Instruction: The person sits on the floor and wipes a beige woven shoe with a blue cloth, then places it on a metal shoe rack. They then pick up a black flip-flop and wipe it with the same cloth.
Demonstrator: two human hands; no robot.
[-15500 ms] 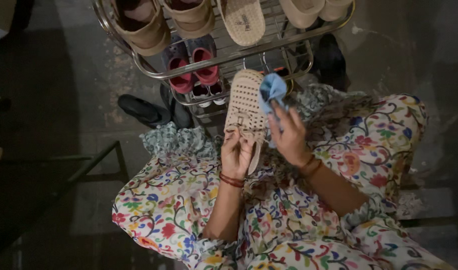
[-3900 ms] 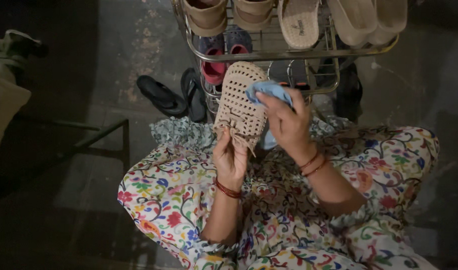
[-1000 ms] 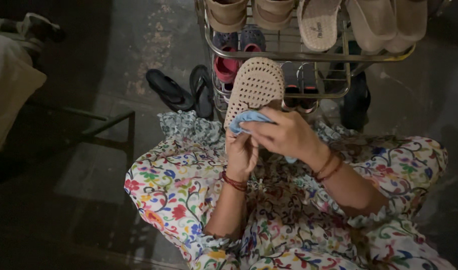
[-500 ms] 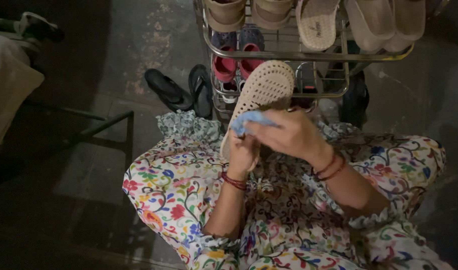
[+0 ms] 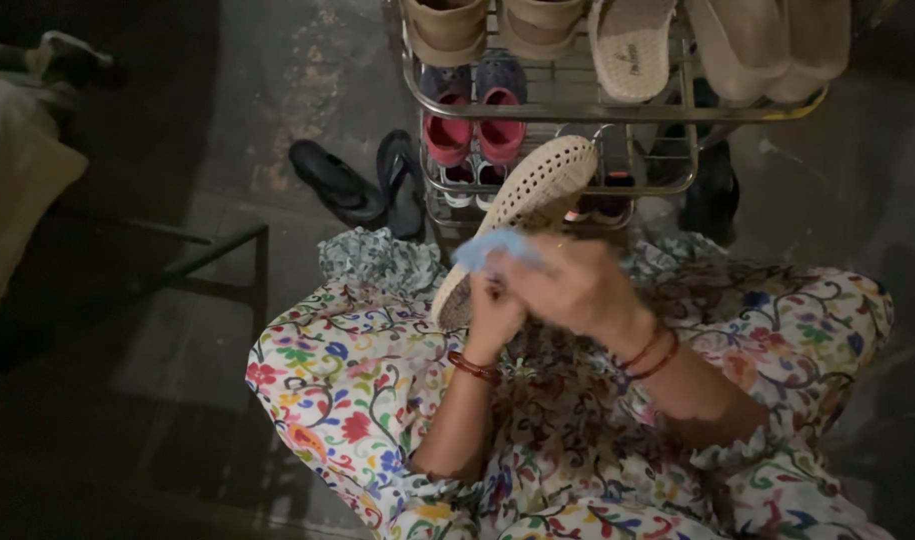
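Note:
My left hand (image 5: 494,312) grips the heel end of a beige woven shoe (image 5: 540,183), which tilts up and to the right over my lap. My right hand (image 5: 569,287) holds a light blue cloth (image 5: 491,246) bunched in its fingers and presses it against the shoe's lower part. Both hands meet just above my knees, in front of the metal shoe rack (image 5: 557,106). The shoe's heel is hidden behind my hands.
The rack holds tan sandals (image 5: 447,28) on top and pink shoes (image 5: 474,135) below. A pair of black slippers (image 5: 359,186) lies on the dark floor to the left. A dark metal frame (image 5: 212,258) stands at my left. My floral clothing (image 5: 357,390) fills the foreground.
The shoe has tipped further to the right, its toe swinging toward the rack's lower shelf. My right hand with the cloth has slid down along the shoe toward my left hand.

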